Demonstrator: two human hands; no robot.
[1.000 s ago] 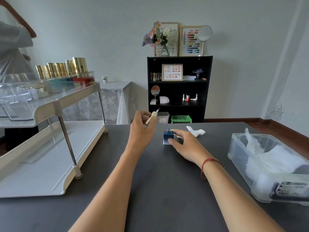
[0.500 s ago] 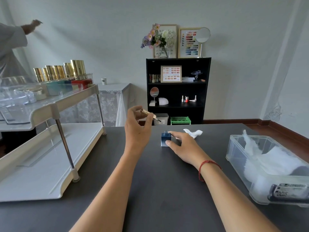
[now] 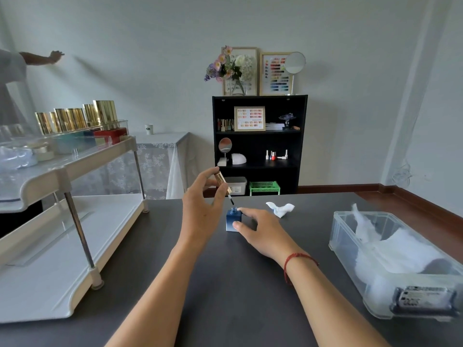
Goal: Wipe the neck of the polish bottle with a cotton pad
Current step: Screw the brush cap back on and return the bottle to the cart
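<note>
A small square blue polish bottle (image 3: pixel 232 219) stands open on the dark table (image 3: pixel 225 284), its short neck uncovered at the top. My right hand (image 3: pixel 260 229) grips the bottle from the right, thumb on its front and a finger by the neck. My left hand (image 3: pixel 201 211) holds the gold cap (image 3: pixel 221 181) tilted, and its brush tip hangs just above the neck. A crumpled white cotton pad (image 3: pixel 280 209) lies on the table behind and to the right of the bottle, with neither hand on it.
A clear plastic bin (image 3: pixel 390 266) with white wadding sits at the right. A white two-tier rack (image 3: pixel 62 221) with gold containers fills the left. A black shelf (image 3: pixel 259 144) stands against the far wall. Another person's arm (image 3: pixel 42 57) reaches toward the wall at upper left.
My left hand has turned the cap so the brush now points down toward the bottle's neck. The right hand stays on the bottle. The other person's arm has lowered.
</note>
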